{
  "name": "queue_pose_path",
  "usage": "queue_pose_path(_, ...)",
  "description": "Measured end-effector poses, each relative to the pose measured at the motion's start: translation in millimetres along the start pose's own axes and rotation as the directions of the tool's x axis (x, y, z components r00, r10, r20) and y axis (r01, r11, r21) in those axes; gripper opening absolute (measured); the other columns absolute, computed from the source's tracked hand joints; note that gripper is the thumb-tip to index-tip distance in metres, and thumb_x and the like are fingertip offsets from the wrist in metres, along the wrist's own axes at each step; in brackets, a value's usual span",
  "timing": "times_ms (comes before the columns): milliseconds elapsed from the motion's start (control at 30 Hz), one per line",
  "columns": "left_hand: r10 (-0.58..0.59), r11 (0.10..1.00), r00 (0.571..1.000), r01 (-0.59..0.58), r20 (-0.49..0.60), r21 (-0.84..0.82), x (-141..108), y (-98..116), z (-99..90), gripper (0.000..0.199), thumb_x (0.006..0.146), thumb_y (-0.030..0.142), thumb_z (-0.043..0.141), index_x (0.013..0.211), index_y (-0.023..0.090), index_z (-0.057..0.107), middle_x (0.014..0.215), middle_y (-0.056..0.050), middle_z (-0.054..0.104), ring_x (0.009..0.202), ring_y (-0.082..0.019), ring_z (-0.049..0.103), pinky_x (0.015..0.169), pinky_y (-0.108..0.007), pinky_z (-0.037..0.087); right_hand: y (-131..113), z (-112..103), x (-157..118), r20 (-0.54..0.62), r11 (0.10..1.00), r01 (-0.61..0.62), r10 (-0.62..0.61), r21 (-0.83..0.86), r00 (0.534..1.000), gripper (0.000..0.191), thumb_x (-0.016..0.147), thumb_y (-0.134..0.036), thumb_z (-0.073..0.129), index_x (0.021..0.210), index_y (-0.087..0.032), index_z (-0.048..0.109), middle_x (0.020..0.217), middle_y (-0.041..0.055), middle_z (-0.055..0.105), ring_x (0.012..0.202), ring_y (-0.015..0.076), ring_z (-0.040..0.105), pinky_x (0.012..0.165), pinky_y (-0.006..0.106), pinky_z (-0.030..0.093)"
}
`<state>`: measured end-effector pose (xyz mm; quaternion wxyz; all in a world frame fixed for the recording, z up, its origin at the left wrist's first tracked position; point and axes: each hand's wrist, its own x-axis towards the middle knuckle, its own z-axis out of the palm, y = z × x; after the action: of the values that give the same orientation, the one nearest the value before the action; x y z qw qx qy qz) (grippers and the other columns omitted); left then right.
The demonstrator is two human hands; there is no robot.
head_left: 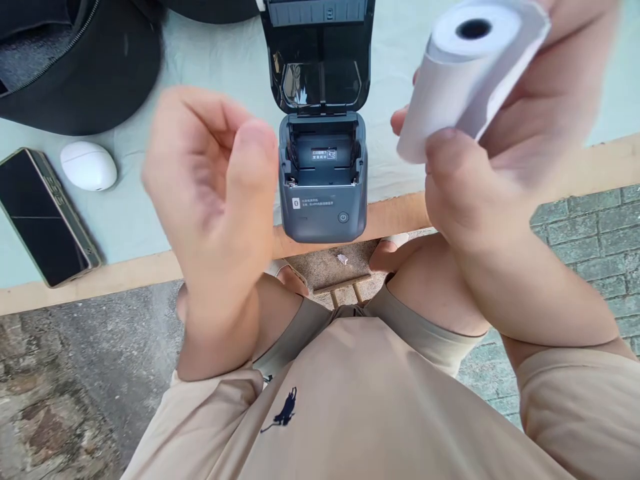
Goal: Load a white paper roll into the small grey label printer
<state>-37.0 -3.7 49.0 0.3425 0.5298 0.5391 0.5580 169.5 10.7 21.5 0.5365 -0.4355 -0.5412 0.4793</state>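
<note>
My right hand (505,140) grips a white paper roll (440,93) with a dark hollow core, raised over the table's right side. Its loose end flares away from the roll toward my palm. On the left, my left hand (215,173) is curled with the thumb against the bent fingers, slightly blurred, and nothing shows in it. Between both hands a dark grey label printer (324,213) sits at the table edge. Its lid (323,73) is flipped back, and the paper bay (325,143) shows a small printed label and no roll.
A phone (47,217) and a white rounded case (89,165) lie on the left of the pale cloth (210,60). Behind them is a black zipped bag (115,73). The table's wooden front edge (135,267) runs just above my knees.
</note>
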Motion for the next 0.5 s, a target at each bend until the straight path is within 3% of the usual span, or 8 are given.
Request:
queue_pose_path(67,-0.123,0.918,0.982,0.059,0.141,0.391,6.6,-14.7,-9.2,0.038,0.101,0.058,0.056,0.082,0.026,0.063,0.076,-0.003,0.05,0.075,-0.02,0.044,0.08,-0.042,0.033,6.6,4.0,10.0,-0.04,0.977,0.212,-0.212,-0.008,0.976,0.03,0.08,-0.036,0.079,0.098,-0.031,0.056,0.102,-0.0008,0.049,0.088,0.0128,0.051,0.079,0.028,0.051)
queue_pose_path(100,-0.179,0.868,0.96,0.051,0.216,0.494,8.0,-19.0,-12.7,0.045,0.104,0.061,0.049,0.079,0.026,0.061,0.078,-0.004,0.053,0.078,-0.021,0.046,0.081,-0.042,0.03,9.2,6.4,12.5,-0.014,0.962,0.274,-0.274,-0.018,0.962,0.025,0.08,-0.032,0.078,0.095,-0.029,0.057,0.095,-0.0011,0.05,0.082,0.0122,0.051,0.074,0.029,0.049)
queue_pose_path(167,-0.239,0.808,0.926,0.022,0.294,0.588,8.0,-20.0,-15.3,0.053,0.106,0.061,0.038,0.071,0.024,0.052,0.076,-0.005,0.052,0.078,-0.023,0.046,0.077,-0.042,0.027,12.4,10.4,14.0,0.086,0.962,0.27,-0.265,-0.046,0.96,0.019,0.086,-0.033,0.073,0.095,-0.026,0.058,0.089,-0.0021,0.056,0.078,0.0119,0.055,0.071,0.029,0.048)
queue_pose_path(233,-0.341,0.762,0.882,0.056,0.327,0.645,6.6,-13.2,-12.5,0.047,0.106,0.056,0.042,0.073,0.024,0.047,0.08,-0.005,0.052,0.077,-0.022,0.046,0.075,-0.041,0.029,14.3,11.9,13.6,0.128,0.968,0.24,-0.23,-0.071,0.965,0.021,0.09,-0.04,0.072,0.095,-0.025,0.058,0.09,-0.0023,0.062,0.08,0.0121,0.06,0.073,0.029,0.051)
queue_pose_path(367,-0.359,0.779,0.885,0.11,0.297,0.617,5.1,1.4,-4.1,0.045,0.105,0.048,0.048,0.068,0.024,0.036,0.074,-0.002,0.048,0.068,-0.018,0.039,0.071,-0.04,0.026,22.2,8.8,15.7,0.109,0.975,0.219,-0.222,0.044,0.969,0.023,0.085,-0.037,0.08,0.099,-0.028,0.064,0.095,-0.0026,0.067,0.086,0.0137,0.062,0.074,0.029,0.052)
queue_pose_path(500,-0.361,0.853,0.902,0.216,0.236,0.475,3.8,-2.3,-4.9,0.033,0.102,0.049,0.059,0.081,0.024,0.053,0.083,-0.001,0.062,0.077,-0.017,0.051,0.074,-0.037,0.034,27.6,5.7,19.6,0.107,0.965,0.149,-0.175,0.214,0.979,0.02,0.084,-0.027,0.081,0.101,-0.03,0.071,0.092,-0.002,0.066,0.081,0.0148,0.06,0.07,0.03,0.046)
